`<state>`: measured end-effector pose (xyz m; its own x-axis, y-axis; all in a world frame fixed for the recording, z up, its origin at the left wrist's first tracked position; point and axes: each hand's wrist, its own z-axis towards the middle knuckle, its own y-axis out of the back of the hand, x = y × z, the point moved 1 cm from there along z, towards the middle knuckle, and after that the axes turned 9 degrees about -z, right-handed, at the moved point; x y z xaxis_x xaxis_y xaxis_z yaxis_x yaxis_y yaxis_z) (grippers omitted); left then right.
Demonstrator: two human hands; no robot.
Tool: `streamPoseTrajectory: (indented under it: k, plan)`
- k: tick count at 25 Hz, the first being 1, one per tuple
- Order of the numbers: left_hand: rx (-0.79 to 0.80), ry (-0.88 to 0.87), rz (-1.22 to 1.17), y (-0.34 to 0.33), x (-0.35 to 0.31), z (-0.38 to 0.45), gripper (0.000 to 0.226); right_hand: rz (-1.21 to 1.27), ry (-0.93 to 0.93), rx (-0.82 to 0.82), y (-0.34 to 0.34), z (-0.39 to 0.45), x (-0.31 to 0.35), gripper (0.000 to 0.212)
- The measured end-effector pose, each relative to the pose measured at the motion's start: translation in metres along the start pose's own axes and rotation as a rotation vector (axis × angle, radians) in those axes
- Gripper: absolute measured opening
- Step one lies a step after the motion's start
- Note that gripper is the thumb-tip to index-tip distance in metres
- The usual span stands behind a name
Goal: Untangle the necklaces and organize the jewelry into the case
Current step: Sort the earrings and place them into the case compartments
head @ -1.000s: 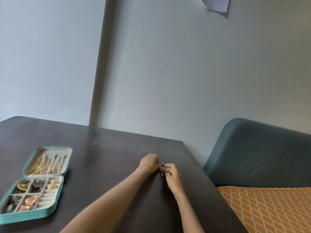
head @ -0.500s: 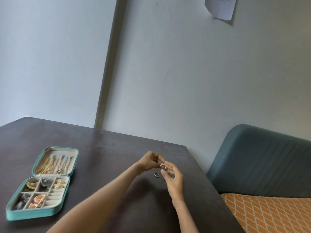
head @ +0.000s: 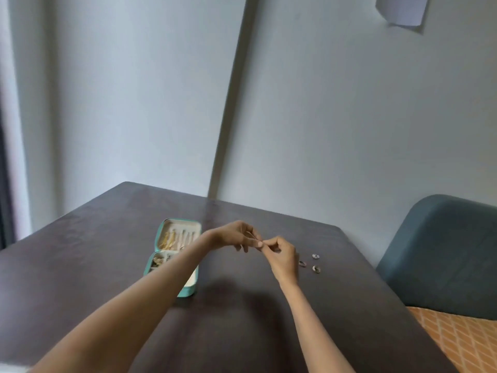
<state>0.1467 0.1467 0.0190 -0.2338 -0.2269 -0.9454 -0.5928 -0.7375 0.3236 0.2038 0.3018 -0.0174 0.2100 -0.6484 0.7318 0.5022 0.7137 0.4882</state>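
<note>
No readable writing found; sheet of paper on the grey wall is blurred. Dark table is set in a room corner, far edge near the wall; a teal sofa sits beside its right edge. Left hand and right hand are held fingertip to fingertip above the table, pinched on something too small to identify. 3 rings lie just right of the right hand. Open teal jewelry case is partly hidden under the left forearm.

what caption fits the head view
Both hands pinch a small piece above the table, beside the open teal case.
</note>
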Motion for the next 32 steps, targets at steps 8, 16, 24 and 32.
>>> streamPoseTrajectory:
  k: [8,16,24,32]
  plan:
    - [-0.088,0.055,0.212,0.078,0.007,-0.088,0.006,0.150,0.037,0.390,-0.065,-0.022,0.075,0.011]
    - [-0.057,0.176,0.376,0.086,0.030,-0.116,0.014,0.058,0.130,0.664,-0.074,-0.037,0.090,0.019]
    - [-0.018,0.199,0.642,0.079,0.031,-0.104,0.025,-0.167,0.248,0.597,-0.088,-0.043,0.081,0.016]
    - [-0.016,0.304,0.707,0.075,0.034,-0.095,0.028,-0.155,0.247,0.560,-0.087,-0.047,0.073,0.013]
